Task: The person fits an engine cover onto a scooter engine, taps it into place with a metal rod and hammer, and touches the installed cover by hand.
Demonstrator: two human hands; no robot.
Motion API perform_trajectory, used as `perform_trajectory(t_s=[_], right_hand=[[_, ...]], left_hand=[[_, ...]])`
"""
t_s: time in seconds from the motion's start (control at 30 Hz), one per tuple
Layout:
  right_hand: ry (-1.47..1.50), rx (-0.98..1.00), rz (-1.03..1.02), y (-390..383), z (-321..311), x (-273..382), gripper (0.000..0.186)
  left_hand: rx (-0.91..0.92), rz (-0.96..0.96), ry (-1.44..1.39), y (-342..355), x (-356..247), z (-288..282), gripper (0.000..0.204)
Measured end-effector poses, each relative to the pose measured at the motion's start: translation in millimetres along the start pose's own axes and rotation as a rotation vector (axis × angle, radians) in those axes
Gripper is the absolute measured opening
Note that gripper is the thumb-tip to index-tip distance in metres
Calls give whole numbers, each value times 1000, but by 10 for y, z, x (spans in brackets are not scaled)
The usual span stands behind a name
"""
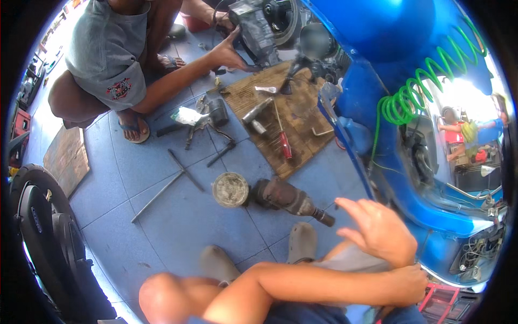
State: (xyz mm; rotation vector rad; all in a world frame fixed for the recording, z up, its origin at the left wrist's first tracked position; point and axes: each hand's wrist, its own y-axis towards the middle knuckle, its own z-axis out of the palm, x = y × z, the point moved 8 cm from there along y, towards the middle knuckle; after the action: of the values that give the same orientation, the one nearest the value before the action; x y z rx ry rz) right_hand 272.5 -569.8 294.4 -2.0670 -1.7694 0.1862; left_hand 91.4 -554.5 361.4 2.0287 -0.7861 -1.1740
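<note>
My left forearm crosses in front of me, and my left hand (411, 284) is closed around my right wrist. My right hand (377, 227) is raised beside the blue body panel, fingers stretched out and thumb apart, with nothing plainly held. Nearest to it on the tiled floor lies a dark, worn impact wrench (286, 197) with a long socket (324, 217) at its tip. Touching or close to the wrench's other end is a round, dirty, light-coloured disc or can top (230, 189). Neither hand touches these.
A T-handle wrench (171, 182) lies left on the floor. A wooden board (302, 121) bears a hammer (258, 110), a red-handled screwdriver (285, 144) and a hex key (322, 132). Another person's hand (229, 54) touches a metal engine (253, 32). A green coiled hose (410, 102) hangs right.
</note>
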Motion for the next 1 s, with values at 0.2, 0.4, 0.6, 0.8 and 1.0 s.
perform_trajectory(t_s=[0.2, 0.4, 0.6, 0.8, 1.0], right_hand=[[-25, 15, 17, -43, 10, -21, 63], [-13, 28, 40, -48, 44, -71, 63], [2, 41, 51, -36, 41, -65, 64], [2, 36, 54, -46, 57, -88, 64], [18, 41, 63, -48, 50, -98, 64]], left_hand=[[-2, 3, -51, 15, -14, 17, 22], [21, -26, -79, 38, 7, 75, 22], [39, -33, -85, 52, 15, 87, 22], [-9, -21, -59, 34, 10, 35, 23], [16, -19, -112, 39, 31, -1, 24]])
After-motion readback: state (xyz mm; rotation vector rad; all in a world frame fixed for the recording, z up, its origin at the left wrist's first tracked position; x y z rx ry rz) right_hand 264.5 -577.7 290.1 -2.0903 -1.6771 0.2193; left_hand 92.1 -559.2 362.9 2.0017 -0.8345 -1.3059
